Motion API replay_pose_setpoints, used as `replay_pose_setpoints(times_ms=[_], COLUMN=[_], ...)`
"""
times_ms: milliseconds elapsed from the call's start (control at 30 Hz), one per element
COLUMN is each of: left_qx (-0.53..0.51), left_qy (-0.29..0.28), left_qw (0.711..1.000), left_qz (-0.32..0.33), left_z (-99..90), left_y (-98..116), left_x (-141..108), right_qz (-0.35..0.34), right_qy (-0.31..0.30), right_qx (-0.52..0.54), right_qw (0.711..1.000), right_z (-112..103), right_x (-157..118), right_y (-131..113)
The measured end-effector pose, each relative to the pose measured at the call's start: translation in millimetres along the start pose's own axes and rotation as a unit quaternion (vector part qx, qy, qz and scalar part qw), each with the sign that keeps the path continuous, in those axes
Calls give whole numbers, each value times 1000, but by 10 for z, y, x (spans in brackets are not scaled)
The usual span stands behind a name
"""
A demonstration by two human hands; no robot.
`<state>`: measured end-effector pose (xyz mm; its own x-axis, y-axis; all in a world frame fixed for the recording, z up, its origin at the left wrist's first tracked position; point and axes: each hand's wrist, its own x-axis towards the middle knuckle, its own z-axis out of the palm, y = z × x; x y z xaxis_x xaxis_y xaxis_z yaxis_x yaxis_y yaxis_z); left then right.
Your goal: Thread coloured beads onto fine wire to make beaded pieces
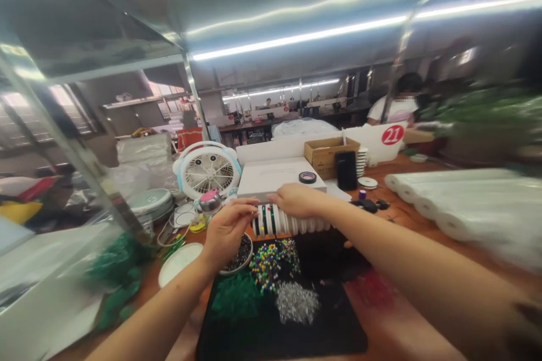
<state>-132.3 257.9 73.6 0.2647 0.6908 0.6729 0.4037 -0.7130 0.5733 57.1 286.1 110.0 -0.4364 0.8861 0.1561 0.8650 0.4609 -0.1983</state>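
Observation:
A row of white spools [292, 224] lies sideways in front of me, with dark green and black bands between the discs at its left end. My left hand [226, 231] is at that end, thumb and fingers pinched together; anything between them is too small to name. Over the top of the row reaches my right hand [296, 201], fingers closed and bent toward the left hand, their contents hidden. Below, a black mat [330, 333] carries multicoloured pin-like pieces [266, 265], a heap of small clear pieces [297, 303] and green material [237, 296].
Left of the mat are a bowl of dark bits [240, 256] and a white plate [180, 265]. Behind stand a fan [209, 172], a white box [275, 175] with a tape roll [307, 177], and a cardboard box [322, 152]. Wrapped rolls [457, 203] lie right. A person [392, 107] sits beyond.

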Motion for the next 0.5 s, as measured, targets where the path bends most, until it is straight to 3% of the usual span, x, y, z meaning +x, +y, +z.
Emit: replay_pose_setpoints(times_ms=[67, 133, 233, 300, 367, 433, 500], left_qx=[-58, -87, -88, -94, -101, -89, -66], left_qy=[3, 4, 5, 8, 15, 18, 15], left_qw=[993, 983, 978, 977, 977, 981, 985], left_qz=[-99, -162, -187, -192, -187, -174, -159], left_z=[37, 57, 66, 71, 78, 85, 85], left_y=[28, 42, 49, 43, 38, 44, 63], left_x=[51, 64, 54, 44, 36, 33, 35], right_qz=[3, 18, -10, -84, -126, -76, -19], right_qy=[-17, 7, 153, 236, 172, 86, 38], right_qx=[5, 3, 1, 5, 14, 7, -8], right_qw=[1000, 1000, 988, 968, 977, 993, 999], right_z=[-60, -50, 114, 324, 595, 877, 1116], right_x=[88, 32, -323, -639, -897, -1019, -999], right_y=[37, 30, -88, -201, -281, -294, -242])
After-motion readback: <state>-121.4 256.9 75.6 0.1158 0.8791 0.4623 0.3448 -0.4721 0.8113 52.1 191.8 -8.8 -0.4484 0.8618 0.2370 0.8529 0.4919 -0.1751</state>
